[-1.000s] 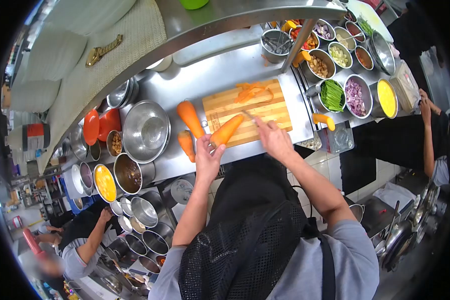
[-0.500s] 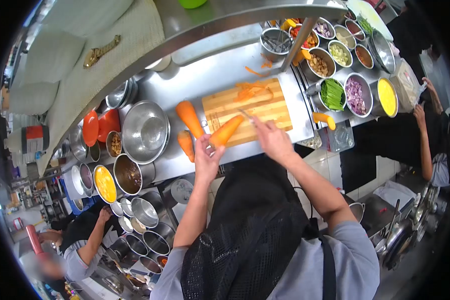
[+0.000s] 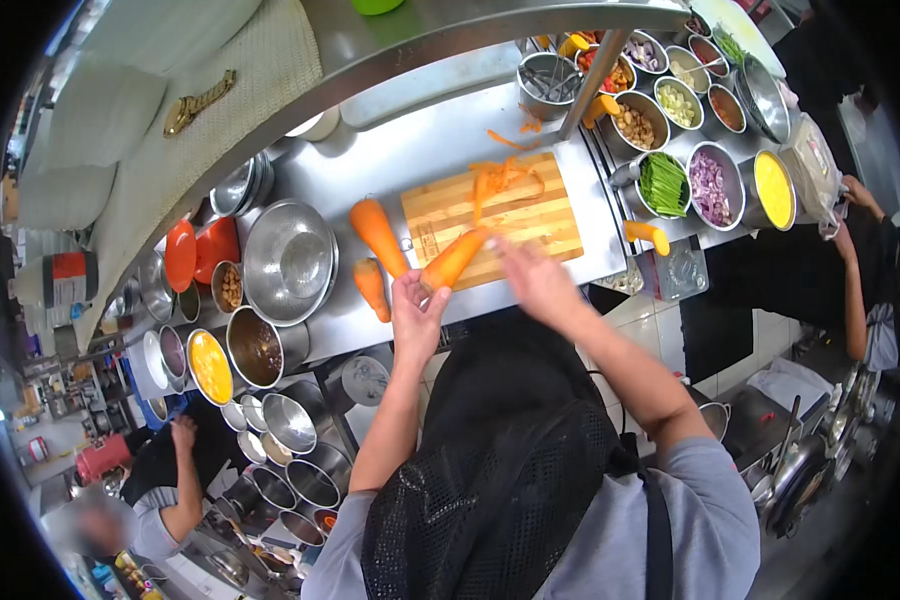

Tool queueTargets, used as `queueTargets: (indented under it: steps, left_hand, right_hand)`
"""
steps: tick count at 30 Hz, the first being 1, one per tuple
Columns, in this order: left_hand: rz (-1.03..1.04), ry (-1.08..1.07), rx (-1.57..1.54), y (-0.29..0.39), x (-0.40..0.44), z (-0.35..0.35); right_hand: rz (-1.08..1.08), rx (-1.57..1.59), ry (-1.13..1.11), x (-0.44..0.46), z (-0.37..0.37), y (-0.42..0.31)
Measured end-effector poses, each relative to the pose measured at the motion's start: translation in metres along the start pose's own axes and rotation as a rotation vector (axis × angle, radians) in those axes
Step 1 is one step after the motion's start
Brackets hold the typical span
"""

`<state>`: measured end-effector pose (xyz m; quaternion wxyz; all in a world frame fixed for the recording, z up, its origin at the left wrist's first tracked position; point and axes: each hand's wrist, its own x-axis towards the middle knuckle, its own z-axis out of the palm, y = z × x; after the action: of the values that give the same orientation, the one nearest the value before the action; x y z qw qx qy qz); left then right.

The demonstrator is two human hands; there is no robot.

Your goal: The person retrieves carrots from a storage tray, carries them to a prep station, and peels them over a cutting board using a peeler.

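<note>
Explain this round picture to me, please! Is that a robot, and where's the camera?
No robot here, just a person's two bare hands. One camera, worn on the person's head, looks forward and down at them. The left hand holds a carrot at the near edge of a wooden cutting board. The right hand is by the carrot's tip, too blurred to tell what it holds. Orange peelings lie on the board. A second carrot and a third carrot rest on the metal counter beside it, near a metal bowl.

Brightly lit, with white glare along the steel table (image 3: 370, 160); bowed and stretched towards black, rounded edges. Smeared, apparently by motion, around the right fingers (image 3: 515, 262); dimmer and softer towards lower right.
</note>
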<state>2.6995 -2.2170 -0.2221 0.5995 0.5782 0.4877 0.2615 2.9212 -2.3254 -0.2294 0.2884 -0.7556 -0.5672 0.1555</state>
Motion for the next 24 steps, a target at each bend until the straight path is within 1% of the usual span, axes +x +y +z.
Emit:
queueTargets:
  steps: [1,2,3,5,6,7,9,10,11,13,15,17,18,19,20,21,23,24]
  left_hand:
    - [0.003,0.0,-0.004,0.002,0.003,0.003]
    - [0.012,-0.009,0.023,0.003,0.004,0.003]
    - [0.016,-0.02,0.057,0.004,0.001,0.001]
    - [0.024,-0.008,0.052,-0.005,0.003,-0.002]
    - [0.017,-0.009,0.051,-0.01,0.001,-0.004]
    - [0.003,-0.009,0.053,-0.004,-0.005,-0.004]
    - [-0.008,-0.004,0.139,0.011,0.0,-0.001]
    - [-0.011,-0.004,0.141,0.01,-0.001,-0.001]
    - [0.004,-0.002,0.164,0.008,-0.004,-0.004]
    - [0.031,0.008,0.178,0.009,0.002,-0.002]
    - [0.075,0.016,0.252,0.013,0.002,0.001]
    - [0.048,0.015,0.24,0.025,0.003,0.007]
    - [0.017,0.01,0.234,0.029,0.002,0.007]
    - [0.013,0.01,0.237,0.027,-0.002,0.006]
    - [0.029,0.008,0.217,0.024,-0.002,0.005]
    - [0.041,-0.006,0.206,0.022,-0.002,0.003]
    - [0.039,0.002,0.22,0.024,-0.002,0.005]
    - [0.049,0.01,0.233,0.025,0.001,0.008]
  right_hand:
    - [-0.128,0.038,0.046,-0.004,-0.002,-0.029]
    - [-0.163,0.14,-0.071,-0.009,-0.006,-0.049]
    - [-0.159,0.146,-0.072,-0.013,0.003,-0.036]
    - [0.172,-0.039,0.001,-0.002,0.02,0.023]
    - [0.068,-0.067,0.024,0.004,0.014,0.044]
    - [0.075,-0.063,0.013,-0.002,0.01,0.024]
    - [-0.188,0.019,0.013,-0.006,0.006,-0.027]
    - [-0.188,0.152,0.013,-0.009,0.005,-0.041]
    - [-0.181,0.157,0.012,-0.01,0.01,-0.024]
    - [0.179,-0.107,-0.066,0.009,0.017,0.039]
    - [0.18,-0.11,-0.035,0.013,-0.008,0.012]
    - [-0.203,0.138,0.018,-0.002,-0.004,-0.035]
    - [-0.145,0.196,0.016,-0.008,0.003,-0.035]
    - [-0.142,0.2,0.014,-0.006,0.005,-0.017]
    - [0.014,0.079,-0.031,0.008,0.0,0.018]
    - [0.184,-0.037,-0.073,0.013,-0.001,0.036]
    - [0.167,-0.017,-0.084,0.012,-0.012,0.0]
    - [0.015,0.074,-0.078,0.002,-0.007,-0.029]
